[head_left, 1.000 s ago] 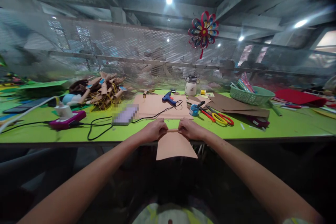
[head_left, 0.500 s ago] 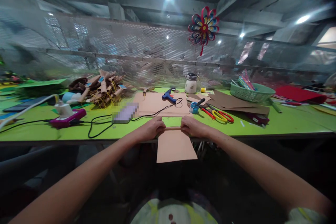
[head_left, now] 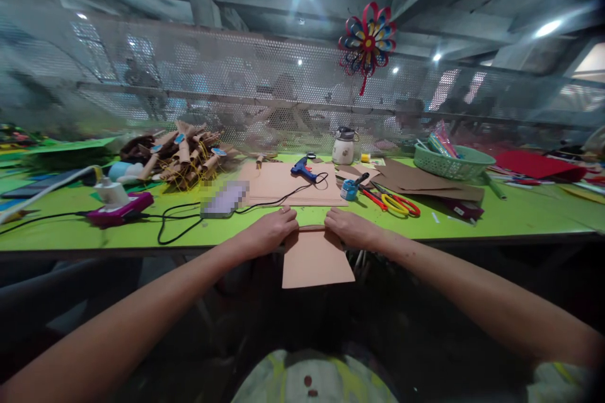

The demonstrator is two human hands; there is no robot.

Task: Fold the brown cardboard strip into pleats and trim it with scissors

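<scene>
A tan sheet of craft paper (head_left: 317, 261) hangs over the front edge of the table, its far end rolled or folded into a narrow strip. My left hand (head_left: 276, 230) is closed on the left end of that strip, fingertips curled over it. At the right end, my right hand (head_left: 347, 227) grips it the same way. Both thumbs are mostly hidden. Just beyond my hands lies a stack of tan sheets (head_left: 271, 186), with a blue glue gun (head_left: 303, 169) resting on top.
Right of the stack are a small blue jar (head_left: 348, 189), scissors (head_left: 399, 204) and a green basket (head_left: 454, 162). On the left lie a phone (head_left: 224, 199), black cables, a purple power strip (head_left: 120, 209) and a pile of paper rolls (head_left: 189, 154). A white bottle (head_left: 343, 148) stands behind.
My hands stay at the two ends of the sheet's far edge. The strip between them looks turned slightly, and the sheet's near edge sits a little higher in view.
</scene>
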